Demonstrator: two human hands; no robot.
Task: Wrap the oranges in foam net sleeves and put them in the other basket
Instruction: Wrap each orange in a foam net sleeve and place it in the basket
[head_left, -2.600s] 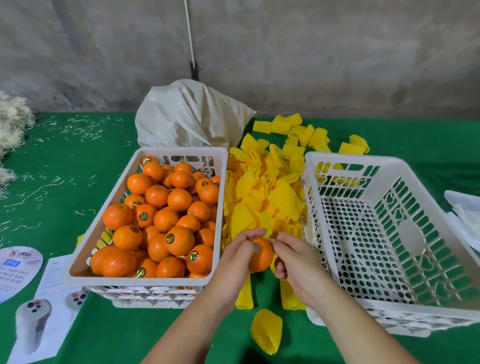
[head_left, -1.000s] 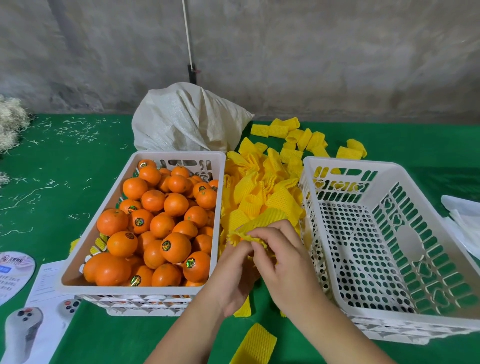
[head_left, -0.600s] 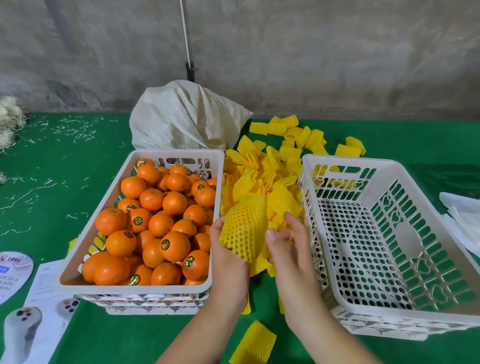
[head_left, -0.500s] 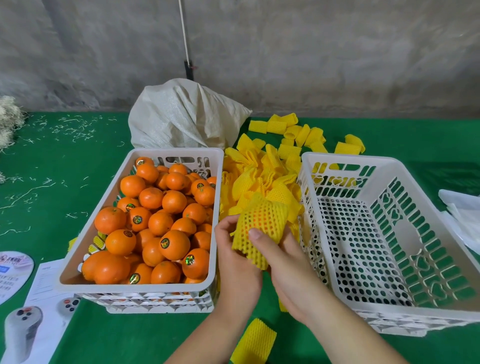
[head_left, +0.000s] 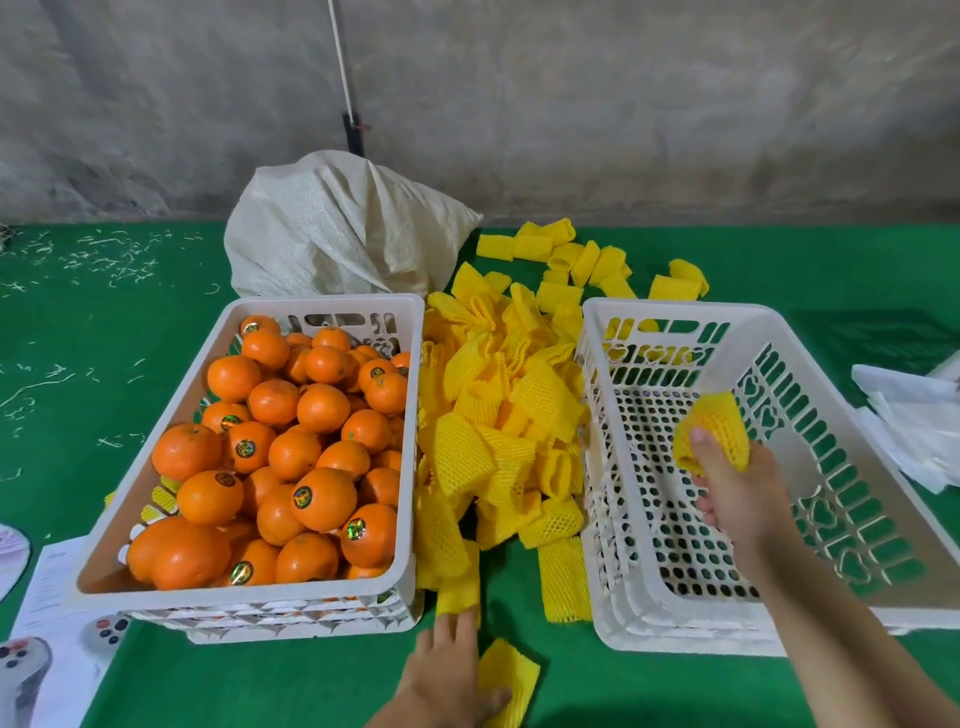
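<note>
Since half a second ago the hands have parted: the left hand (head_left: 449, 670) rests flat on a loose foam sleeve (head_left: 506, 680) beneath it, while the right hand (head_left: 737, 493) grips the wrapped orange (head_left: 714, 434) inside the empty basket (head_left: 675, 631). Sleeve's long axis points away from the palm, tilted upright; lower it onto the floor before releasing.

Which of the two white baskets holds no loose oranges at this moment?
The right basket: only the right hand with a wrapped orange is inside; the left basket is full.

One head view looks forward and down, close over two baskets (head_left: 670, 618), perhaps tilted slightly.
</note>
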